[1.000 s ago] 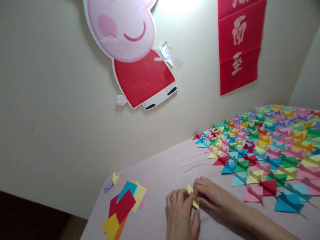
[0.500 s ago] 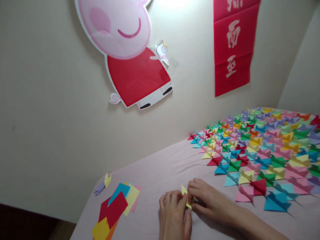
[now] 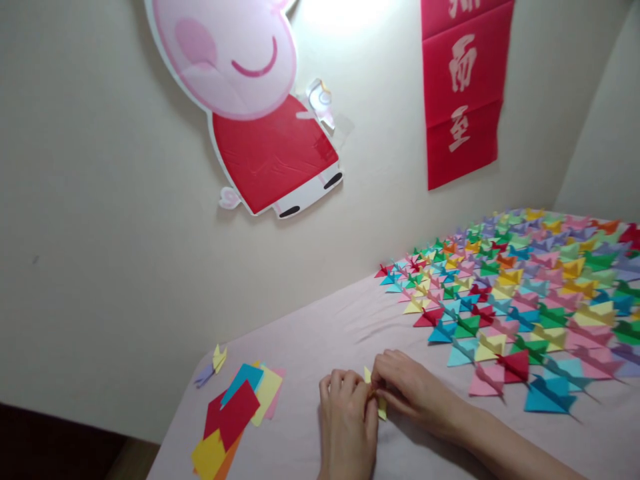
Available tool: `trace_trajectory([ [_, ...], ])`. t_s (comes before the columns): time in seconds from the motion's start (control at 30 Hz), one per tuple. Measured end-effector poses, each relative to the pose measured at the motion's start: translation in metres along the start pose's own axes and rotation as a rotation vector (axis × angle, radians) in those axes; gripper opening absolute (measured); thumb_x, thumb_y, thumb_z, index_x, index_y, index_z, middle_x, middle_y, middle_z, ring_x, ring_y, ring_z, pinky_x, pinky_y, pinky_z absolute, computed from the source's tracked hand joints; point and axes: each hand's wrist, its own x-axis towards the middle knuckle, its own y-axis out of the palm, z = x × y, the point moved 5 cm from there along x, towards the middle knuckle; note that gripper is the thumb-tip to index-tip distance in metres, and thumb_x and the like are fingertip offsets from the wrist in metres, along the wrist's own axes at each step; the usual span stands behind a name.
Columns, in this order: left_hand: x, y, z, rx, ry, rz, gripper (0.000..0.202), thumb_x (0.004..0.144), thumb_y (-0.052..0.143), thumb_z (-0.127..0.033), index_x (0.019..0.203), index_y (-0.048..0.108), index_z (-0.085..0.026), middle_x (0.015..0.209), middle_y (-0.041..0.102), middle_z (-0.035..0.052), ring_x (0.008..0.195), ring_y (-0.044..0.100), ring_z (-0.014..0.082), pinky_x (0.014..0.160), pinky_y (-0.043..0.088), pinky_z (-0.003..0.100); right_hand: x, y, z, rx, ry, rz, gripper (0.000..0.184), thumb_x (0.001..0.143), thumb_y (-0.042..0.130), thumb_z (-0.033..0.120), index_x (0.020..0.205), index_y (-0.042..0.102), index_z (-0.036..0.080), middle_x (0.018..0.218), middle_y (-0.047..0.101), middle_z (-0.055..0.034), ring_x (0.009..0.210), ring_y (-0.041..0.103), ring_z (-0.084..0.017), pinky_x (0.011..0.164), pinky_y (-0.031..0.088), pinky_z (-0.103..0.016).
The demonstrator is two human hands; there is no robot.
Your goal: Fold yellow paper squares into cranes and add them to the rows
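A small piece of pale yellow origami paper lies on the cloth-covered surface, mostly covered by my fingers; only its upper tip and lower edge show. My left hand is closed on it from the left, thumb and forefinger pressed together along the paper. From the right, my right hand pinches it with thumb and fingertips, meeting the left fingertips at its middle. The fold under the fingers is hidden.
Rows of folded paper cranes in many colours spread over the right side. At left lie loose coloured paper sheets, with a yellow folded paper piece and a purple folded piece behind them. The wall rises along the far edge.
My two hands have come closer together over the yellow paper, fingertips now meeting and covering more of its middle. The whole view has shifted slightly.
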Motion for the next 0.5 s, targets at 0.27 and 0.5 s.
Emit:
trace_trajectory([
  [0.27,0.017,0.007,0.002,0.038,0.041,-0.026,0.021,0.082,0.061,-0.002,0.075,0.054,-0.020,0.076,0.060,-0.0007,0.077,0.053,0.0199,0.075,0.034,0.035,-0.003,-0.016,-0.015,-0.019,0.098,-0.063,0.016,0.089,0.053,0.009,0.082,0.062,0.020,0.087,0.064,-0.0042,0.086,0.054,-0.021,0.080,0.040,-0.036],
  [0.5,0.015,0.014,0.009,-0.038,-0.037,0.000,0.018,0.086,0.063,-0.008,0.076,0.054,-0.020,0.078,0.061,-0.0010,0.078,0.053,0.0202,0.075,0.033,0.035,-0.001,-0.017,-0.018,0.081,0.175,-0.014,0.014,0.090,0.060,0.016,0.078,0.065,0.021,0.085,0.066,-0.0016,0.087,0.055,-0.020,0.084,0.039,-0.036],
])
